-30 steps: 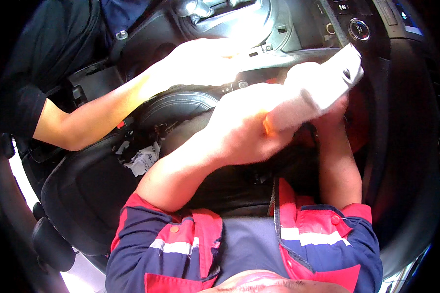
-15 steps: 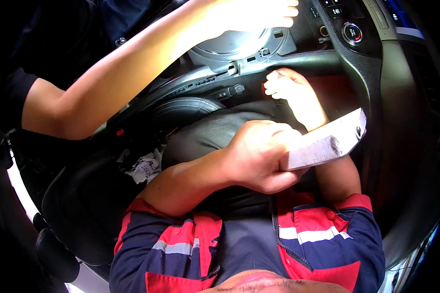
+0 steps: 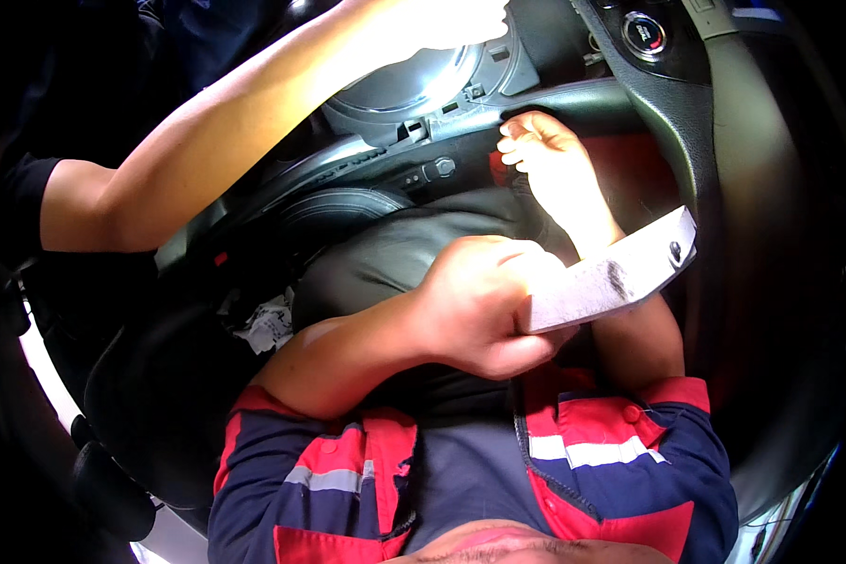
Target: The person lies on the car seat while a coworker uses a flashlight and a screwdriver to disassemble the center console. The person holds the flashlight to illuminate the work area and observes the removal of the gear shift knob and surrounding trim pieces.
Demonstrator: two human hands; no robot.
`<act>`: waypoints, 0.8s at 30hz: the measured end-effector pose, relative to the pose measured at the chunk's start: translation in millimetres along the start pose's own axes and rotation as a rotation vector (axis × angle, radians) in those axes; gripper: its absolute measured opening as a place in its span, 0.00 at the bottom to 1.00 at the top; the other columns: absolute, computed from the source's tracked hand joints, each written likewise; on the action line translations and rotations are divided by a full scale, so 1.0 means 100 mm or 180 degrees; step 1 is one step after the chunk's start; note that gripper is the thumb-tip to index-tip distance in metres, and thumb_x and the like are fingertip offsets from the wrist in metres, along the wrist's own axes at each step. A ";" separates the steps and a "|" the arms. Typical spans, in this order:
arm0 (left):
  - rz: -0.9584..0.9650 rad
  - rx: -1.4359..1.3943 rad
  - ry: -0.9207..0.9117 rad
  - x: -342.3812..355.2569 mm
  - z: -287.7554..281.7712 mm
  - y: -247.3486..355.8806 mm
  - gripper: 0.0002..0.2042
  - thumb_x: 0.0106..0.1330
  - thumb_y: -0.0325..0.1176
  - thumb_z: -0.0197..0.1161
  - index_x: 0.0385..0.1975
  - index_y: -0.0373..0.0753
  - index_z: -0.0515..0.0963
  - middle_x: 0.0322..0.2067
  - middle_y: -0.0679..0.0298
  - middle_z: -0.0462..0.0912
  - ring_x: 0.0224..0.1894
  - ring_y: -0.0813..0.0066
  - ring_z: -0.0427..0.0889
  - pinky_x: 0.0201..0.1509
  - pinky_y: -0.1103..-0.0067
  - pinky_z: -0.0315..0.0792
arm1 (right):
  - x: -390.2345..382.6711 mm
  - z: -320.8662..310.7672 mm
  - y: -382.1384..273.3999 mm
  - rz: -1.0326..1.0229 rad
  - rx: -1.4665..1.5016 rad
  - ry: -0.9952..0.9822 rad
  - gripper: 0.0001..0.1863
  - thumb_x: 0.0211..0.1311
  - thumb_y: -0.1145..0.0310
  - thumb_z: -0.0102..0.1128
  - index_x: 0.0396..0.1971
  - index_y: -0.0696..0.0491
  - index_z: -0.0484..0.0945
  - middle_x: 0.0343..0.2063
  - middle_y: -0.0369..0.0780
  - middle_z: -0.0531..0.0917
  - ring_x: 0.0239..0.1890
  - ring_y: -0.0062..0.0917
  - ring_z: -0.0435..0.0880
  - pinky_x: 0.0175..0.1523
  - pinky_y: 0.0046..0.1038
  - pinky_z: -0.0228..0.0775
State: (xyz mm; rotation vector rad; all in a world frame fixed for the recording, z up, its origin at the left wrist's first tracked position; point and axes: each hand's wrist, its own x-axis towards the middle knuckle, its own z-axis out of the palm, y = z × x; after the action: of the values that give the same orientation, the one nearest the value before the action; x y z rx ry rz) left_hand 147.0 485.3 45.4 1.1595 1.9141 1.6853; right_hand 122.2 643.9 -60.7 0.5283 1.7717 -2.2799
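Observation:
My left hand (image 3: 479, 305) is closed around a flat, pale grey, block-like object (image 3: 611, 277). A small dark round spot and a dark smudge show on its face, and its far end points up and to the right over my right forearm. Farther forward, my right hand (image 3: 547, 160) is beside the centre console (image 3: 526, 103), its fingers curled inward in bright light. Whatever its fingertips hold, if anything, I cannot make out. A red patch (image 3: 630, 155) lies behind that hand.
Another person's bare arm (image 3: 235, 122) reaches across from the upper left, its hand over a round, shiny console part (image 3: 404, 85). A control dial (image 3: 644, 36) is at the upper right. A seat-belt buckle (image 3: 221, 258) and crumpled white paper (image 3: 268, 324) lie at the left.
The whole view has shifted, so the console and the other person's arm appear farther left and higher. My right hand is slightly higher; my left hand keeps its grip on the grey object.

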 end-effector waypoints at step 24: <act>-0.0132 0.0251 -0.0218 0.05 0.00 0.04 0.09 0.48 0.33 0.68 0.28 0.41 0.77 0.23 0.60 0.76 0.25 0.56 0.76 0.29 0.69 0.70 | -0.12 0.06 -0.16 -0.0427 -0.2150 -0.0149 0.11 0.64 0.66 0.52 0.30 0.61 0.74 0.27 0.51 0.77 0.32 0.43 0.78 0.41 0.35 0.70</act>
State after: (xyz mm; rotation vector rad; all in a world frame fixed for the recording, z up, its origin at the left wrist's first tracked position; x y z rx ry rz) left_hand 145.1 489.0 50.5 1.1824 1.9647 1.5415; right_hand 126.4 641.4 -40.4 0.2255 2.4269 -1.5764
